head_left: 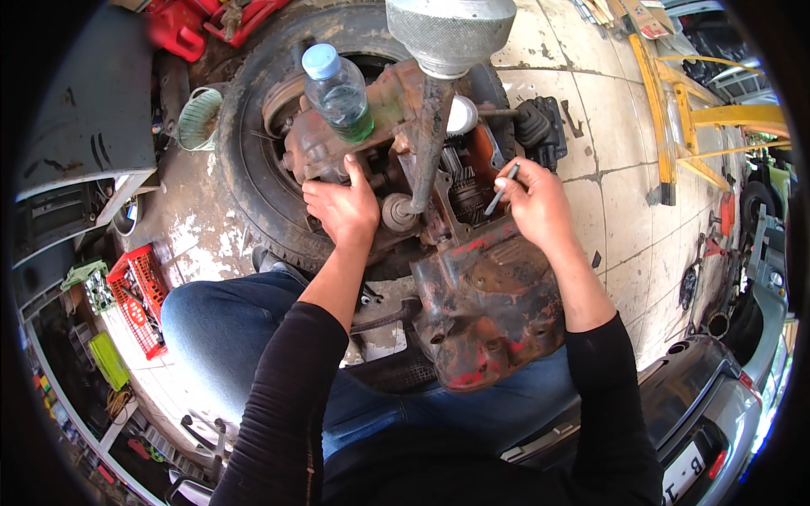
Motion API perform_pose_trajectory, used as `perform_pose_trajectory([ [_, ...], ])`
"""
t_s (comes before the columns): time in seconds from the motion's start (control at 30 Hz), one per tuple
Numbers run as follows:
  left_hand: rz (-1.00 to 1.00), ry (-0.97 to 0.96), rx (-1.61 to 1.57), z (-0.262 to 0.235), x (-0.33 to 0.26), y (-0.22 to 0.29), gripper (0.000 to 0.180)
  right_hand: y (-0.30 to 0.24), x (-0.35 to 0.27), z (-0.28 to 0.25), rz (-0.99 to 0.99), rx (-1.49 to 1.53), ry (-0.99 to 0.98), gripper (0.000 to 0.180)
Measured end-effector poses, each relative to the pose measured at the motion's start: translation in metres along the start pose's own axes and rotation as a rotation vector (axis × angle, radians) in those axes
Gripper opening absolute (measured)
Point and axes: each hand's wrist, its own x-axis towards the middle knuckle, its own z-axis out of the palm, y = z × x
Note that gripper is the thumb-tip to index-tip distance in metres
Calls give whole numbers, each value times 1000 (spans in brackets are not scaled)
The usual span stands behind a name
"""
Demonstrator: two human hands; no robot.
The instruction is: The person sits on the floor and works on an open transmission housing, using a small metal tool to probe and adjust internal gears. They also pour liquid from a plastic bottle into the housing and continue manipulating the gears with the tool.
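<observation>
A rusty gearbox (472,278) with flecks of red paint lies in front of me across a large tyre (245,160). Its top opening shows toothed gears (462,187). My right hand (535,201) pinches a thin grey metal rod (501,191), whose lower end points into that opening. To the left, my left hand (342,202) rests against the casing, thumb raised and fingers apart, holding nothing. Just beyond it, a clear plastic bottle (339,97) with a blue cap and some green liquid stands on the housing. A dark shaft (433,126) with a knurled metal head (451,29) rises between my hands.
A round white lid-like piece (461,115) sits beyond the gears. Left are a pale green basket (199,122), a red crate (139,295) and a metal cabinet (84,93). At right stand a yellow metal frame (662,110) and a car (700,396). Dark parts (540,131) lie on the tiles.
</observation>
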Motion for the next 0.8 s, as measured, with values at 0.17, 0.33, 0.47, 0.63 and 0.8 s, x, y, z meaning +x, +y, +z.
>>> perform_pose_trajectory([
  [0.17, 5, 22, 1, 3, 2, -4, 85, -11, -3, -1, 12, -237, 7, 7],
  [0.33, -5, 3, -5, 2, 1, -2, 87, 0, 4, -1, 45, 174, 27, 7],
  [0.47, -3, 11, 3, 4, 4, -5, 87, -10, -6, 2, -59, -158, 43, 10],
  [0.63, 5, 2, 12, 3, 4, -5, 91, -11, -3, -3, 18, -38, 36, 7],
  [0.8, 7, 5, 6, 5, 5, -6, 94, -9, -3, 4, -19, 87, 22, 8],
])
